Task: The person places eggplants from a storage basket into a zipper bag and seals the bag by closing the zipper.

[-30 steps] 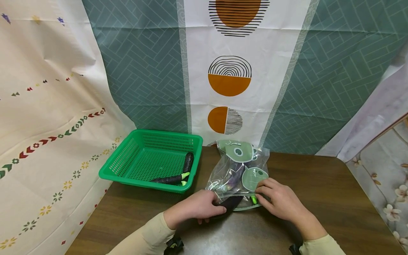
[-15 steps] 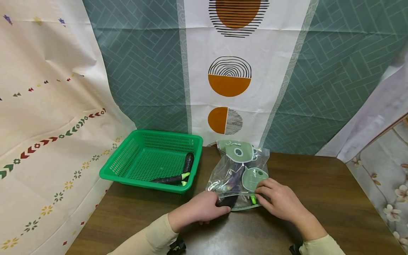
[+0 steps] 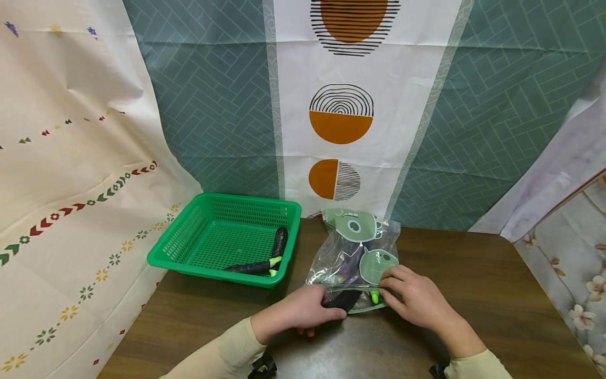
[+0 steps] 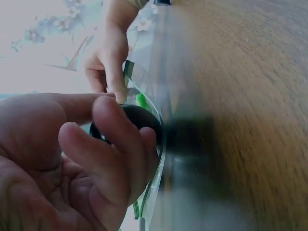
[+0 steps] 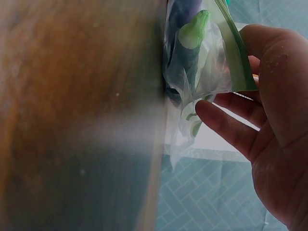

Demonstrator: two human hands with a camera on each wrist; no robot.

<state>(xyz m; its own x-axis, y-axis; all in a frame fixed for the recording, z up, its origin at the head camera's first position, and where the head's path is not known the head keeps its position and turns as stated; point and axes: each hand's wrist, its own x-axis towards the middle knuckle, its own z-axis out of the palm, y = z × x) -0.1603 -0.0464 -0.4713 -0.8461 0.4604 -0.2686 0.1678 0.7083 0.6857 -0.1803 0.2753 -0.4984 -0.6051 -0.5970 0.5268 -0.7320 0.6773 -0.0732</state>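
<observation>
Fingers [image 4: 115, 130] of the L hand [image 3: 307, 309] are curled & clamped round a dark veg [image 3: 344, 301]: rounded, smooth, glossy skin, at the mouth of a clear plastic bag [image 3: 379, 263]; can't tell how far in. Those of the R hand [image 3: 414, 297] pinch the bag's R edge, by its green trim. Bag lies on the bench [image 3: 473, 273]; film thin, crinkly, shiny, w/ pale-green cartoon prints & a zip strip nr the mouth. Inside: a purple veg [image 3: 349, 265] seen thru film, + a bright green stem end [image 3: 375, 296] nr the R fingers. Bench = dark brown wood grain, slight sheen. To the L, a green plastic basket [image 3: 227, 239], rectangular, mesh walls & floor, holds 2 dark slim veg w/ light-green tips, one [image 3: 248, 267] lying across the other [image 3: 280, 241]. Bkgd: creased hanging cloth [image 3: 213, 105], teal brick-type pattern + white panel w/ round orange/black motifs.
</observation>
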